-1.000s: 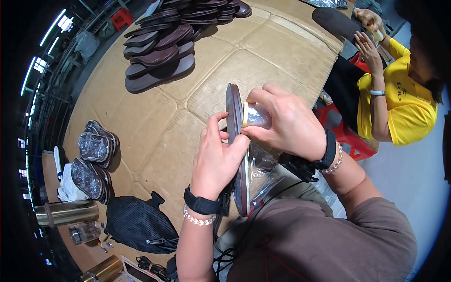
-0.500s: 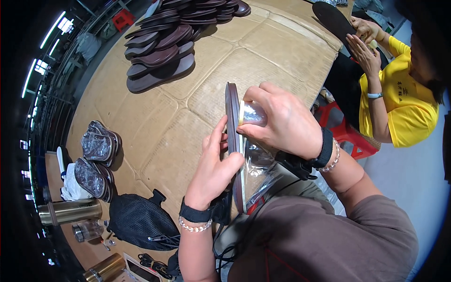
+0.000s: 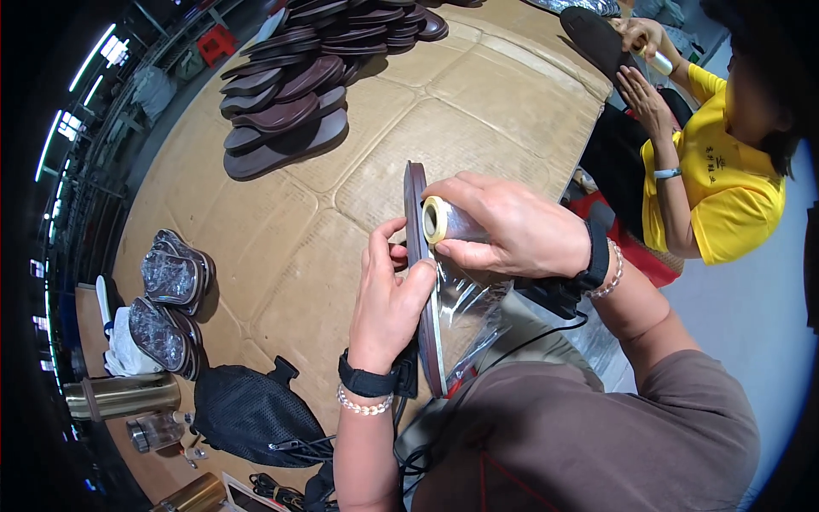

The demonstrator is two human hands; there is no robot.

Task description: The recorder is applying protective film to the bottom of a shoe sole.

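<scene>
Edge-on before me stands a dark brown shoe sole [image 3: 415, 192], its long side running from the table toward my lap. My left hand [image 3: 384, 299] grips it from the left, thumb on the near edge and fingers behind. In my right hand [image 3: 533, 230] is a small roll of clear plastic film [image 3: 461, 225] with a pale yellow core, its open end turned toward the sole and very close to it. Loose clear film [image 3: 469, 311] hangs between the roll and the sole's lower part, wrinkled and shiny.
Brown soles [image 3: 294, 158] are heaped at the table's far side. Film-wrapped stacks [image 3: 175, 273] lie left, near a black mesh bag [image 3: 252, 414], a metal flask [image 3: 128, 395] and a glass jar [image 3: 158, 431]. To the right, a person in yellow [image 3: 725, 192] holds a dark sole [image 3: 590, 38].
The roll has tilted in my right hand, so its round core end now shows. My hands and the sole have shifted slightly within the picture.
</scene>
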